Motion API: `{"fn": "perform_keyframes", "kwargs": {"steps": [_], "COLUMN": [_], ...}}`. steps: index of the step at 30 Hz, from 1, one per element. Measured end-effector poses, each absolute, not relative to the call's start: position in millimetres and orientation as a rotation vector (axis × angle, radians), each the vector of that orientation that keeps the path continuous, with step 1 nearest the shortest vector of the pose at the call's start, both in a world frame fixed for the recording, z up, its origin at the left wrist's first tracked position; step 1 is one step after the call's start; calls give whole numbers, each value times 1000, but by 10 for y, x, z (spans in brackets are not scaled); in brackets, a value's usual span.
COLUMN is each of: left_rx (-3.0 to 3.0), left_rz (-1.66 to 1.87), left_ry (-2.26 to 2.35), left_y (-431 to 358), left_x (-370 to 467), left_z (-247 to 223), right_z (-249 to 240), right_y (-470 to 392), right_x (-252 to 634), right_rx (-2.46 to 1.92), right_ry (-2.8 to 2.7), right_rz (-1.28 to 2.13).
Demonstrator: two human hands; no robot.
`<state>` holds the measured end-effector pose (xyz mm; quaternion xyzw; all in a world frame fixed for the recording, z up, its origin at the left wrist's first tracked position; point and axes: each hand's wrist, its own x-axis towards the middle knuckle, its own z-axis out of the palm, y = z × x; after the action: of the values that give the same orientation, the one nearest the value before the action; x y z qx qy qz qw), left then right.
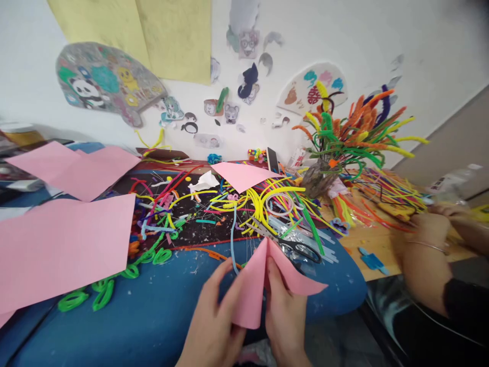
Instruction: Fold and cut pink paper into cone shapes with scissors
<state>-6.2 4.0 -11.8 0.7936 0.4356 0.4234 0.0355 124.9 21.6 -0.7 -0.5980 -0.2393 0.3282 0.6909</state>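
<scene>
A folded sheet of pink paper (250,298) is between my hands, above the front edge of the blue-covered surface (160,316). My left hand (217,311) grips its left side, fingers behind and thumb along the fold. On the other side my right hand (284,311) pinches the paper near the middle, with the thumb inside the fold. One flap spreads out to the right, and the folded tip points away from me. Just beyond that tip lie black-handled scissors (301,250), partly covered by the paper.
Large pink sheets (72,244) lie at left beside green pipe-cleaner coils (103,293). Yellow pipe cleaners (255,204) and scraps cover the dark board (206,232). A pipe-cleaner bouquet (355,127) stands at back right. Another person's arm (428,260) rests near the wooden table (359,244).
</scene>
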Motion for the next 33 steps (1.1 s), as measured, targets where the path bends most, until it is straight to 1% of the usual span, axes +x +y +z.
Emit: {"fn": "perform_keyframes", "kwargs": {"steps": [2,4,11,14,17,19,23,28,30,33], "left_rx": [2173,1953,1057,921,982,1057,1270,2021,2159,2213], "left_rz": [1551,1658,1530,1420,1260,1274,1493,1824,1863,1881], "left_ry": [1559,1559,1111,1047,1234,1335,1512,1710,1776,1784], "left_y": [-25,-106,-269,-211,-106,-33,65,95,97,101], "left_x": [-66,-34,170,243,317,352,348,252,223,205], "left_z": [-128,-139,-189,-122,-40,-13,-35,-123,-159,-207], "right_z": [48,97,52,21,53,85,91,14,-1,-1], "right_y": [234,241,226,195,182,193,235,234,219,204], "right_x": [1260,1263,1221,1216,1217,1218,1208,1176,1166,1158], "right_rx": [-1309,-1329,-1367,-1405,-1352,-1317,-1314,-1328,-1302,-1285], "right_ry": [-496,-512,-635,-715,-785,-800,-776,-783,-827,-847], "right_rz": [724,716,583,541,570,568,524,536,577,601]}}
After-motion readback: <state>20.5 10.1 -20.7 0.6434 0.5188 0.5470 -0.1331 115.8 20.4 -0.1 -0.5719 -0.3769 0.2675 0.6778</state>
